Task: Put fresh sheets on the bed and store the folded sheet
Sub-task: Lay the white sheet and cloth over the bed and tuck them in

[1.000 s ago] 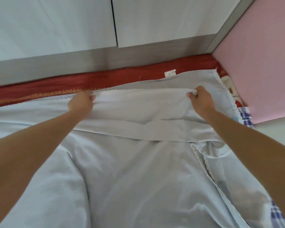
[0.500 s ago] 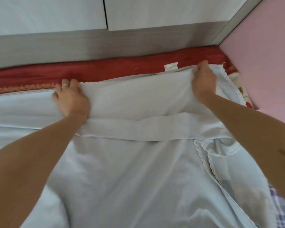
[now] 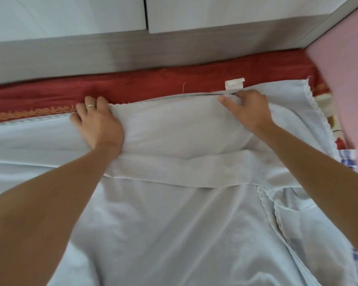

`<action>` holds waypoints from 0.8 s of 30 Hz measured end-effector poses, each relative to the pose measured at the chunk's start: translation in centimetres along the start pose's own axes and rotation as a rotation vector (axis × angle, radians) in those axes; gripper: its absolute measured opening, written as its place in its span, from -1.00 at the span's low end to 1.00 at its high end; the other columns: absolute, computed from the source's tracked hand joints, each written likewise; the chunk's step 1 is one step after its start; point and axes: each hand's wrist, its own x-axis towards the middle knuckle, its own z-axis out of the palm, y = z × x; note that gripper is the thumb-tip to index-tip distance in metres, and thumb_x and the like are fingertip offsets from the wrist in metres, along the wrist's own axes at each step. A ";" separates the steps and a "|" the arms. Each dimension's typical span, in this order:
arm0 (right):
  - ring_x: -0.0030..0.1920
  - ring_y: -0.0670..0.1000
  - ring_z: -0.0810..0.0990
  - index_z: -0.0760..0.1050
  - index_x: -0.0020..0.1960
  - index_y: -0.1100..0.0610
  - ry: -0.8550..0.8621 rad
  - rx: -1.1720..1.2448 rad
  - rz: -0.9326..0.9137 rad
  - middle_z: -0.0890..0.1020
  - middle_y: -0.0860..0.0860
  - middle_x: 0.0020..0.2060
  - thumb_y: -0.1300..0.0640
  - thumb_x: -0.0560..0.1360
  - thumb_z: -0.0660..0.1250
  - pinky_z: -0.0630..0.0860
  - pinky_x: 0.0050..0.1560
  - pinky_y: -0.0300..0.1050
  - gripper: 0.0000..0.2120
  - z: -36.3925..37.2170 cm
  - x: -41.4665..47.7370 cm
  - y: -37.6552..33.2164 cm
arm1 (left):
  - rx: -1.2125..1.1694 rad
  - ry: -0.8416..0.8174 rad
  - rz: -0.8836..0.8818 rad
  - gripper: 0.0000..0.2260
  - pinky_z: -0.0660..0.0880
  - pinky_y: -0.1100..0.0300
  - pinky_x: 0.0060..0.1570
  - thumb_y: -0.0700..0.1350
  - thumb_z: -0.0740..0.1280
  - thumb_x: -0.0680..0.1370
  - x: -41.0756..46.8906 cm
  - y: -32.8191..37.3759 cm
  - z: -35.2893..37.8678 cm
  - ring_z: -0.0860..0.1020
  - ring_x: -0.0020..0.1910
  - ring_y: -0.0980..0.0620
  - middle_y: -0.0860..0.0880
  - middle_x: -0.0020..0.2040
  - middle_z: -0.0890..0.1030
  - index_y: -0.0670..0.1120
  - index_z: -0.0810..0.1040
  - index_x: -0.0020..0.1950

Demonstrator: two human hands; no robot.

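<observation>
Two bare hands work at the far edge of the bed, where a pale blue sheet [image 3: 174, 234] lies spread over the mattress and reaches up to a red cover [image 3: 163, 83] along the far side. A band of the sheet is folded back on itself between the hands. The left hand [image 3: 97, 124], wearing a ring [image 3: 90, 106], lies palm down on the left end of this fold, its fingers [image 3: 101, 101] close together and bent over the far edge; the thumb is hidden under the cloth, so grip or mere pressure cannot be told. The right hand [image 3: 248, 110] pinches the fold's far edge, thumb on top and fingers curled round the cloth, just below a white label [image 3: 234, 83]. Lace trim [image 3: 318, 114] runs down the sheet's right border, beside a pink panel [image 3: 343, 79]. White cupboard doors [image 3: 70, 15] stand behind the bed.
</observation>
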 end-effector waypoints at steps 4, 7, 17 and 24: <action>0.06 0.19 0.50 0.50 -0.11 0.13 -0.021 0.011 -0.036 0.59 0.12 -0.17 -0.12 0.51 0.28 0.23 0.05 -0.05 -0.70 1.1 2.1 -0.8 | 0.012 -0.015 -0.008 -0.76 0.19 -0.09 0.16 -0.18 0.11 0.54 0.1 -0.1 0.1 0.34 0.18 -0.23 -0.25 0.23 0.42 -0.19 0.44 0.16; 0.07 0.19 0.47 0.48 0.07 0.20 0.192 0.038 0.023 0.60 0.15 -0.01 0.01 0.56 0.24 0.21 0.10 -0.04 -0.74 2.3 2.4 -0.5 | 0.011 -0.003 -0.004 -0.76 0.18 -0.09 0.16 -0.19 0.10 0.54 0.2 -0.2 0.3 0.35 0.17 -0.23 -0.24 0.22 0.42 -0.19 0.44 0.15; 0.42 0.16 0.26 0.32 0.41 -0.01 0.231 -0.157 -0.502 0.40 0.06 0.38 0.01 0.53 0.14 0.08 0.40 0.29 -0.56 5.1 -5.7 -6.5 | -0.002 0.004 0.003 -0.76 0.15 -0.08 0.20 -0.19 0.07 0.56 0.3 0.0 0.3 0.35 0.17 -0.23 -0.25 0.19 0.42 -0.20 0.43 0.14; 0.52 0.17 -0.07 -0.13 0.51 -0.23 0.005 -0.443 0.003 -0.04 -0.10 0.54 -0.34 0.50 -0.12 -0.18 0.34 0.47 -0.38 4.0 -4.0 2.4 | -0.020 0.032 0.002 -0.75 0.14 -0.10 0.25 -0.19 0.07 0.56 0.3 -0.1 0.5 0.33 0.20 -0.25 -0.28 0.20 0.40 -0.23 0.43 0.15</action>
